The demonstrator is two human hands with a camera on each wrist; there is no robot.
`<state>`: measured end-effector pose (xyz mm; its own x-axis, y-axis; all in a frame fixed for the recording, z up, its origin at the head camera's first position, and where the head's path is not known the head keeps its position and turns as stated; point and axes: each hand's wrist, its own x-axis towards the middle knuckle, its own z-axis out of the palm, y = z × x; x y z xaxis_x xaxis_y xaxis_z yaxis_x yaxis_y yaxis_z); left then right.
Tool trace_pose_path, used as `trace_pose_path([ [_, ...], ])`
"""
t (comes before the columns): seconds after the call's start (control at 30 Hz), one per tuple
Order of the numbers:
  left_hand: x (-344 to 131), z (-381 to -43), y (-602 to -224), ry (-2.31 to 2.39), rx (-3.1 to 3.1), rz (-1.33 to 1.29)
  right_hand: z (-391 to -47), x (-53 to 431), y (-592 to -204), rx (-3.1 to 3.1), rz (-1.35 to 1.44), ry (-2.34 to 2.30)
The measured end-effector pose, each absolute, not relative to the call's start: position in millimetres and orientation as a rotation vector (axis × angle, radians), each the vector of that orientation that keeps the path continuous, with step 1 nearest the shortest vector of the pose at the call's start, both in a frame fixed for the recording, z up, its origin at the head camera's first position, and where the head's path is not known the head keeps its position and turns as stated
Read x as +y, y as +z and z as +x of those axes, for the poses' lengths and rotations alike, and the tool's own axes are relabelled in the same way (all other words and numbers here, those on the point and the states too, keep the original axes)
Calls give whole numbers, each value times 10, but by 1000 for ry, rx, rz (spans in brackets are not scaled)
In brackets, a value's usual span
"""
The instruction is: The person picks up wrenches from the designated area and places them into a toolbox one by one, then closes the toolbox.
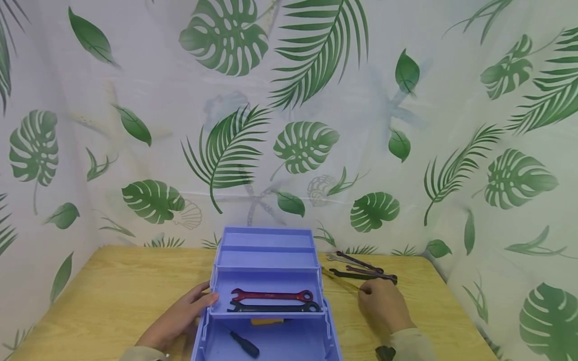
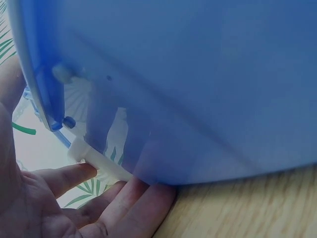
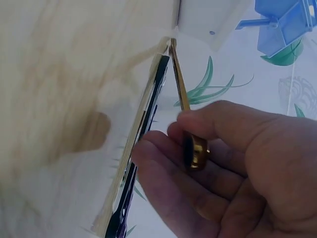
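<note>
A blue toolbox [image 1: 266, 340] stands unfolded at the table's front, its stepped trays raised. My left hand [image 1: 182, 317] rests along its left side, thumb by the tray edge; in the left wrist view the fingers [image 2: 148, 210] touch the box's outer wall. In the front tray lie a red wrench [image 1: 272, 296] and a black wrench [image 1: 275, 307]. Below, a dark-handled screwdriver [image 1: 244, 344] lies in the bottom. To the right, my right hand [image 1: 385, 303] pinches a gold wrench [image 3: 181, 87] by its ring end, its far end near the box.
Several loose wrenches [image 1: 366, 276] lie in a cluster on the wooden table [image 1: 149, 281], right of the box and beyond my right hand. A yellow object [image 1: 266, 322] sits partly hidden under the front tray. A leaf-patterned curtain [image 1: 289, 100] closes off the back and sides.
</note>
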<state>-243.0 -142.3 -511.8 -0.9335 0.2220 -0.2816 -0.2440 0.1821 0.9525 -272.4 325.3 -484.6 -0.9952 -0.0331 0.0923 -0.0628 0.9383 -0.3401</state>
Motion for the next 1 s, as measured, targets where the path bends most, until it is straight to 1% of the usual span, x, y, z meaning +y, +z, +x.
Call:
trace_pose_path([
  [0.27, -1434, -2430, -5106, 1812, 2087, 12, -2697, 3206, -4780, -2815, 65, 478],
  [0.4, -1455, -2437, -5111, 1836, 2060, 67, -2679, 3162, -4723, -2714, 42, 523],
  [0.57, -1464, -2439, -5112, 1841, 2061, 75, -2655, 3078, -4637, -2572, 54, 586],
  [0.7, -1463, -2443, -5112, 1842, 2062, 79, -2626, 3010, -4594, -2406, 173, 601],
  [1.0, -1462, -2445, -5098, 1829, 2071, 60, -2602, 2909, -4520, -2170, 612, 495],
])
